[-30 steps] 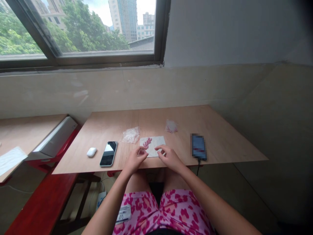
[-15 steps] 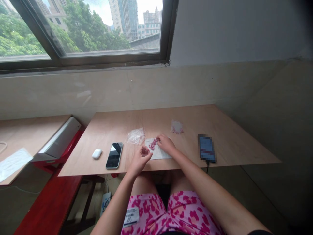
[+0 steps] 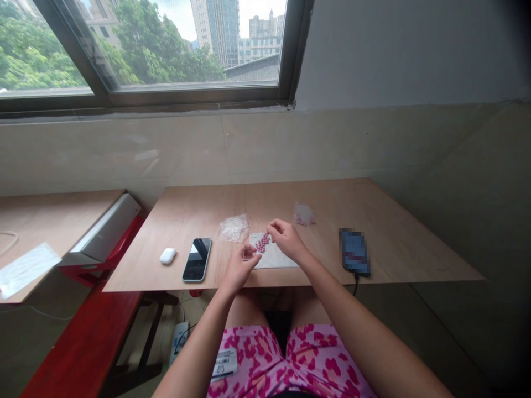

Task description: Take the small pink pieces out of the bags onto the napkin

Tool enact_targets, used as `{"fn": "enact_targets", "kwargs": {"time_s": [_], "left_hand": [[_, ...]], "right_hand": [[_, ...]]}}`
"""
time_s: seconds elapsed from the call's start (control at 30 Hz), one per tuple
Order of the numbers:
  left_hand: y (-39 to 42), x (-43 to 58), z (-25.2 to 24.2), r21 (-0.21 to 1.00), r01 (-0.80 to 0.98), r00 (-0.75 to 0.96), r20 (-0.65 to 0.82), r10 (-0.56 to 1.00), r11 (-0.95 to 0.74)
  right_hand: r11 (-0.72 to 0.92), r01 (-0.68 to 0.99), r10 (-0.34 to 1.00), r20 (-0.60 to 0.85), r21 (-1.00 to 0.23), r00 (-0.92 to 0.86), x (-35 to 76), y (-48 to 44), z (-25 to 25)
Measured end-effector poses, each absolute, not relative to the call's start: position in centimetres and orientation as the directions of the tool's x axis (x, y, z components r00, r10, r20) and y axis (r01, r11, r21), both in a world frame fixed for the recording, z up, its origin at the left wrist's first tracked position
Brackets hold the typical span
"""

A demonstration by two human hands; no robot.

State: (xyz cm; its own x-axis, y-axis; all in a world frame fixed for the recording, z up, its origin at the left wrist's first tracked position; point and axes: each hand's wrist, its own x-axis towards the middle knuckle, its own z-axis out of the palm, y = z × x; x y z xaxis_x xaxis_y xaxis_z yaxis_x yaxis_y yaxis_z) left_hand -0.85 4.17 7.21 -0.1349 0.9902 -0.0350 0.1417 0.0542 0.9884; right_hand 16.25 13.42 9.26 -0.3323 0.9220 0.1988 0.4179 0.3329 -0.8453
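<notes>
Several small pink beads (image 3: pixel 262 244) lie in a cluster on a white sheet (image 3: pixel 277 258) at the table's near edge. My left hand (image 3: pixel 240 267) is at the sheet's left side, its thumb and fingertips curled together beside the beads. What it pinches is too small to make out. Just beyond the beads, my right hand (image 3: pixel 285 239) reaches in from the right with thumb and forefinger pinched. Anything between those fingertips is also too small to name. A crumpled clear plastic bag (image 3: pixel 233 228) lies beyond my left hand. Further back is a small clear bag with pink beads (image 3: pixel 304 215).
Left of my hands, a phone (image 3: pixel 197 260) and a white earbud case (image 3: pixel 168 256) rest on the wooden table (image 3: pixel 398 243). A dark device with a cable (image 3: pixel 355 253) lies to the right. A red bench (image 3: pixel 89 337) stands at the lower left.
My right hand has risen slightly away from the beads. My left hand stays beside them, still curled. The whole view has shifted a little.
</notes>
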Motion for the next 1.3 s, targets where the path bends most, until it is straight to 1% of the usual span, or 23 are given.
{"fn": "enact_targets", "kwargs": {"time_s": [0.07,0.13,0.17,0.27,0.3,0.43,0.57,0.7,0.8,1.0,1.1,1.23,1.3], "left_hand": [[4.3,-0.8,7.1,0.992,0.114,-0.126,-0.037,0.991,0.052],[4.4,-0.8,6.9,0.996,0.082,-0.124,-0.036,0.992,0.047],[4.4,-0.8,6.9,0.996,0.07,-0.133,-0.036,0.991,0.045],[4.4,-1.0,6.8,0.998,0.047,-0.186,-0.041,0.982,0.051],[4.4,-1.2,6.8,0.998,0.034,-0.201,-0.044,0.979,0.052],[4.5,-1.6,6.5,0.997,-0.058,-0.22,-0.066,0.973,0.055],[4.7,-1.8,6.1,0.994,-0.098,-0.212,-0.073,0.974,0.053],[4.7,-1.8,6.3,0.999,-0.026,-0.214,-0.023,0.977,0.018],[4.6,-1.8,6.4,1.0,0.03,-0.215,0.002,0.977,0.005],[4.8,-1.9,5.9,0.999,0.051,-0.199,0.005,0.98,0.006],[4.9,-2.0,5.5,0.998,0.063,-0.192,0.018,0.981,-0.006],[5.0,-2.0,5.3,0.996,0.084,-0.191,0.033,0.981,-0.017],[5.0,-2.0,5.3,0.995,0.097,-0.188,0.038,0.981,-0.02]], "right_hand": [[0.411,0.38,0.86,0.214,-0.829,-0.464,15.7,12.3,10.5],[0.447,0.401,0.828,0.201,-0.799,-0.523,15.4,11.9,10.9],[0.437,0.436,0.844,0.191,-0.787,-0.501,15.5,12.0,10.6],[0.326,0.593,0.932,0.147,-0.736,-0.33,16.0,12.9,8.6],[0.301,0.64,0.943,0.122,-0.707,-0.309,16.2,13.0,7.6],[0.316,0.754,0.926,0.015,-0.576,-0.377,16.3,12.5,4.3],[0.337,0.799,0.928,0.033,-0.498,-0.371,15.6,11.5,3.0],[0.332,0.819,0.935,0.046,-0.468,-0.353,15.0,11.4,2.9],[0.331,0.822,0.935,0.044,-0.464,-0.352,14.8,11.8,2.8],[0.305,0.822,0.934,-0.018,-0.481,-0.357,15.1,12.3,2.9],[0.322,0.8,0.921,-0.03,-0.506,-0.389,15.5,12.3,3.0],[0.332,0.752,0.909,-0.021,-0.569,-0.417,16.0,12.3,3.5],[0.307,0.687,0.921,0.023,-0.659,-0.39,16.1,12.2,4.3]]}}
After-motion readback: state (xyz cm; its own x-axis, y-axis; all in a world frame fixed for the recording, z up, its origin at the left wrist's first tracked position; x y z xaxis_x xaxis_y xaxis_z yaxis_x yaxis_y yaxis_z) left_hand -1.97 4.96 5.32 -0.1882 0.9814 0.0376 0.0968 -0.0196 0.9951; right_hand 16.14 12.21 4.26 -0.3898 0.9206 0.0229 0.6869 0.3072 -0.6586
